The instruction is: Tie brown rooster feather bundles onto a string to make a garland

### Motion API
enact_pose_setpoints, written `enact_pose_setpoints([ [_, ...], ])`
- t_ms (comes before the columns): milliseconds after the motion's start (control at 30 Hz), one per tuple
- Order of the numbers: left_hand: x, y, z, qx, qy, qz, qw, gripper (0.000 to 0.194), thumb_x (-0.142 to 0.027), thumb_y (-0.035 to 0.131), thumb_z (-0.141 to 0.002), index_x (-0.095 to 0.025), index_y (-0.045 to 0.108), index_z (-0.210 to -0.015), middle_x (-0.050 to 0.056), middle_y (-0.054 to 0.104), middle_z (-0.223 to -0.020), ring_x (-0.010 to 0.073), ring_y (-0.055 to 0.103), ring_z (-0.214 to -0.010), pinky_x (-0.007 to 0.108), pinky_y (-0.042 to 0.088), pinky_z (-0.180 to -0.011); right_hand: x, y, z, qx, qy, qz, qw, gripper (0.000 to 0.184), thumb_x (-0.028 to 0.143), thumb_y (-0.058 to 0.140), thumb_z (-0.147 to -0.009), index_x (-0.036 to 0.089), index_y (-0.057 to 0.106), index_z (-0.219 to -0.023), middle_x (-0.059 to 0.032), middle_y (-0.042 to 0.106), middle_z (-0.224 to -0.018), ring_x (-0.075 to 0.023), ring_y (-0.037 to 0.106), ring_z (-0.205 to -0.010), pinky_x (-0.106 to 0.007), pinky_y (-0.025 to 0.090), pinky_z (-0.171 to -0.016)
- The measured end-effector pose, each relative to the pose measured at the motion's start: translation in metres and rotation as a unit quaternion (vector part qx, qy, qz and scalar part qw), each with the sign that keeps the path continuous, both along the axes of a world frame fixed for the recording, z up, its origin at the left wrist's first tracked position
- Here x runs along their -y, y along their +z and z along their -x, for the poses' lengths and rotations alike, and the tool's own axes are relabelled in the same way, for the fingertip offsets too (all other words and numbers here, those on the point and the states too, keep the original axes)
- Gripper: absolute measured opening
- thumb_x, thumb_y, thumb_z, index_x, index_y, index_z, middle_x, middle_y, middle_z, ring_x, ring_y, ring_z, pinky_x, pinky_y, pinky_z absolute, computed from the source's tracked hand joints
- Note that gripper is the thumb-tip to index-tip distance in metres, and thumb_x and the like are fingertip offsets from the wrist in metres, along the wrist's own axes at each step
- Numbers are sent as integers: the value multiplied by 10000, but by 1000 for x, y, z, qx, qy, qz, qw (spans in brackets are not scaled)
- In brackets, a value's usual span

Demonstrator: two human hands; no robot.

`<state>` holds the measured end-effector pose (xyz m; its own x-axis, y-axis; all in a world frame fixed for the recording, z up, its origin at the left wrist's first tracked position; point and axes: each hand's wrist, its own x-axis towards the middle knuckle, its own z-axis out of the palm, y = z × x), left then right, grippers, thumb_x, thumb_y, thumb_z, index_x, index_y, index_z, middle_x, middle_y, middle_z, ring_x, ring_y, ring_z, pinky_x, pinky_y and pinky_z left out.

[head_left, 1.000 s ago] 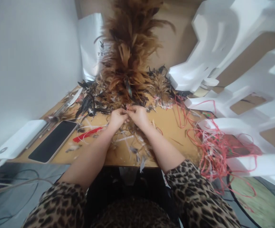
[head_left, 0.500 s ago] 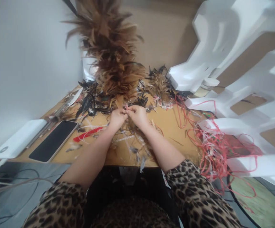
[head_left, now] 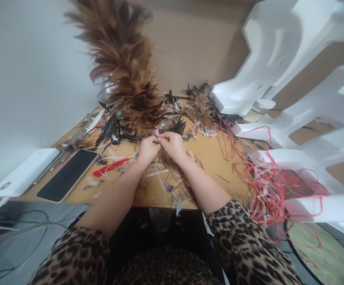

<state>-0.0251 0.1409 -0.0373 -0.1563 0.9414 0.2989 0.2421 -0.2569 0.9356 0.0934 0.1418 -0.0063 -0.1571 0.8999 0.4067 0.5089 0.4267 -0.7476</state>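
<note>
A long, fluffy garland of brown feathers [head_left: 130,75] hangs down from the top of the view, its lower end just beyond my fingers. My left hand [head_left: 148,149] is pinched at the base of that end, and my right hand [head_left: 172,144] pinches right beside it, fingertips touching. A small pink bit of string [head_left: 156,133] shows at the fingertips; exactly what each hand grips is too small to make out. Dark feathers [head_left: 176,126] lie just past my hands. A bundle of brown feathers tied with pink string [head_left: 200,107] lies farther back on the right.
A phone [head_left: 67,175] and a white power bank [head_left: 25,172] with a cable lie at left. Near my left forearm is a red strip [head_left: 111,167]. Tangled pink string [head_left: 268,190] spills over the table's right side, by white moulded pieces [head_left: 311,206]. Loose feather scraps litter the wooden table [head_left: 219,186].
The feather garland has swung to the left, uncovering more of the wall and the dark feathers behind it. My hands have stayed almost in place, still pinched together.
</note>
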Motion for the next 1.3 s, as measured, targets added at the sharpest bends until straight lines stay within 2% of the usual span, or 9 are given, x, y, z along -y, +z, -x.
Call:
enact_pose_setpoints([
  [67,1,0,-1,19,-20,0,1000,80,-209,617,-597,-136,642,-616,-19,577,-545,99,463,-516,208,358,-503,0,0,0,-7,0,0,1000,169,248,615,-772,157,743,-835,-37,718,-787,-140,619,-698,-224,435,-654],
  [267,7,9,-2,91,-154,75,981,183,-290,674,-618,-125,667,-697,-13,553,-476,87,451,-414,203,334,-430,-1,3,-4,-43,-7,27,999,176,219,590,-752,129,735,-795,-5,668,-636,-111,564,-565,-203,405,-567],
  [433,9,13,-1,64,-93,80,990,166,-291,683,-610,-128,650,-625,-17,541,-436,69,420,-381,192,309,-416,-6,-2,-4,-83,10,34,996,193,253,622,-744,136,736,-848,-34,717,-767,-134,621,-666,-224,450,-633],
  [567,9,14,-1,64,-56,48,995,201,-277,734,-555,-134,593,-555,-32,528,-436,61,427,-400,186,329,-439,-9,-5,-3,-91,12,34,995,176,251,631,-733,138,733,-822,-29,715,-754,-134,619,-662,-237,456,-648],
  [767,10,16,2,86,-168,87,978,207,-293,708,-605,-124,665,-716,2,598,-501,74,464,-407,195,354,-439,-9,1,-8,-185,43,109,976,130,223,649,-709,120,711,-758,-14,689,-679,-104,579,-574,-211,449,-573],
  [867,9,14,3,71,-153,90,982,189,-295,696,-620,-122,673,-693,10,595,-484,73,452,-390,196,340,-421,-8,2,-10,-192,62,136,970,163,256,653,-721,113,715,-767,-15,682,-658,-97,561,-540,-206,438,-544],
  [1000,6,9,1,71,-95,91,989,187,-290,722,-581,-134,637,-640,-15,557,-446,76,443,-381,192,316,-404,-8,1,-9,-131,49,105,985,178,262,640,-741,118,733,-786,-26,702,-694,-109,592,-597,-207,443,-579],
  [1167,3,6,1,32,-33,19,999,193,-237,703,-565,-149,536,-526,-40,523,-449,61,415,-414,184,317,-434,-8,-2,-3,-90,34,67,993,160,243,642,-742,131,740,-801,-25,715,-731,-123,619,-650,-218,459,-642],
  [1300,4,8,3,48,-72,25,996,131,-238,687,-600,-141,607,-636,-29,568,-501,73,455,-445,186,340,-455,-6,0,-2,-95,38,53,993,142,236,626,-765,135,725,-784,-10,702,-722,-106,609,-646,-202,459,-653],
])
